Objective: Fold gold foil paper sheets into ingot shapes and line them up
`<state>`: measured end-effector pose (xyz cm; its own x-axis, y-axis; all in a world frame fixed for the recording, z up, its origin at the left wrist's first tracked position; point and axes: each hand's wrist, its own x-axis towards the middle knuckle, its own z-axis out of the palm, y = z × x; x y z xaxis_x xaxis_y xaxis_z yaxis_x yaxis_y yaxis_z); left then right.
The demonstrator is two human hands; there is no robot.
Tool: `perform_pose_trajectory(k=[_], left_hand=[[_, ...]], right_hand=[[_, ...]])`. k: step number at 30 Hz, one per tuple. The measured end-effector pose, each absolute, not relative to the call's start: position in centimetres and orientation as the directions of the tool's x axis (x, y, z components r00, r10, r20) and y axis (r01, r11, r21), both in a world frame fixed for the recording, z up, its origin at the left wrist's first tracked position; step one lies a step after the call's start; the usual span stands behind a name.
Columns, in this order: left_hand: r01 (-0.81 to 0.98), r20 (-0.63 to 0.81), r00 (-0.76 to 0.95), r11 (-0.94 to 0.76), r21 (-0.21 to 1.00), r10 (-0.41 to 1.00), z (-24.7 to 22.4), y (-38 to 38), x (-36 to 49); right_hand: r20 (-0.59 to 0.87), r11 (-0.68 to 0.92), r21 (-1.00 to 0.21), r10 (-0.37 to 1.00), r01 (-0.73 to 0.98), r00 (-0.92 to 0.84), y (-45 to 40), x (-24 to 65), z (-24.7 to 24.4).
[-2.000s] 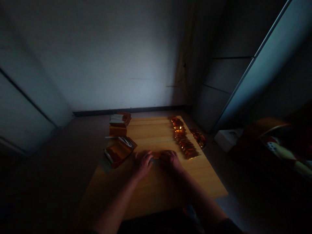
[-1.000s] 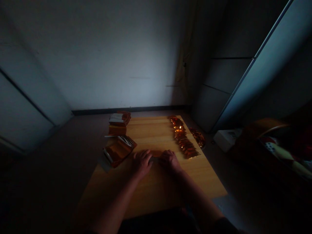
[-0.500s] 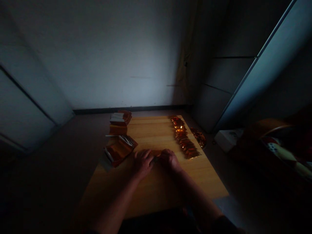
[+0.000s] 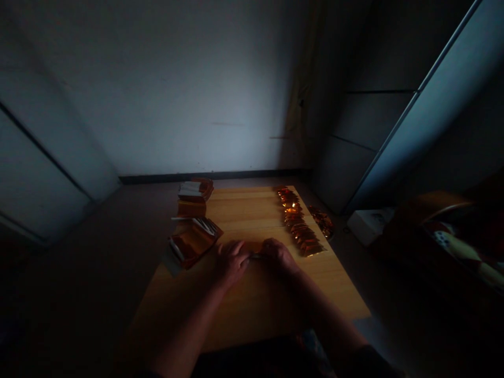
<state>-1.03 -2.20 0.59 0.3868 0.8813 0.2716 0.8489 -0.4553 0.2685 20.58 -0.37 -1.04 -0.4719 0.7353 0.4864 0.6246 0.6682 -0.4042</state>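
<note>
In this gloom I make out a copper-coloured sheet (image 4: 252,246) on the wooden surface (image 4: 240,212), between the left hand (image 4: 234,260) and the right hand (image 4: 279,255). Curled fingers hide its ends; whether they pinch or merely press it, I can't tell. Off the right edge, shiny pieces (image 4: 322,221) form a heap, whatever holds them lost in shadow. Beyond stands a white box (image 4: 365,228), its contents unreadable.
</note>
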Motion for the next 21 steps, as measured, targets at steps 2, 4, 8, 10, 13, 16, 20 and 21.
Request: perform_pose_trajectory(k=[2, 4, 8, 10, 13, 16, 20, 21], left_hand=[[0.842, 0.246, 0.395, -0.456, 0.289, 0.885, 0.6, -2.1, -1.2], [0.835, 0.227, 0.4, -0.455, 0.31, 0.888, 0.7, -2.1, -1.2], [0.846, 0.215, 0.357, -0.413, 0.339, 0.909, 1.0, -1.9, -0.9], [0.856, 0.225, 0.318, -0.381, 0.348, 0.921, 1.0, -1.9, -0.5], [0.865, 0.248, 0.276, -0.353, 0.357, 0.929, 0.8, -1.9, 0.0], [0.865, 0.265, 0.266, -0.351, 0.359, 0.927, 0.4, -2.0, 0.1], [0.858, 0.301, 0.285, -0.382, 0.342, 0.91, 0.3, -2.0, -0.3], [0.855, 0.313, 0.298, -0.398, 0.333, 0.902, 0.4, -2.0, -0.3]], right_hand=[[0.463, 0.664, -0.386, 0.74, 0.64, -0.487, 0.2, 20.5, -1.2], [0.427, 0.66, -0.365, 0.745, 0.656, -0.512, 0.7, 20.4, -1.2], [0.315, 0.66, -0.333, 0.751, 0.673, -0.58, 1.3, 20.3, -0.6], [0.264, 0.647, -0.332, 0.763, 0.687, -0.591, 1.5, 20.2, -0.2], [0.216, 0.601, -0.346, 0.798, 0.721, -0.562, 1.7, 19.8, 0.2], [0.178, 0.535, -0.35, 0.844, 0.769, -0.506, 1.6, 19.3, 0.4], [0.146, 0.458, -0.361, 0.888, 0.812, -0.436, 1.3, 18.7, 0.6], [0.142, 0.444, -0.364, 0.895, 0.819, -0.423, 1.2, 18.6, 0.6]])
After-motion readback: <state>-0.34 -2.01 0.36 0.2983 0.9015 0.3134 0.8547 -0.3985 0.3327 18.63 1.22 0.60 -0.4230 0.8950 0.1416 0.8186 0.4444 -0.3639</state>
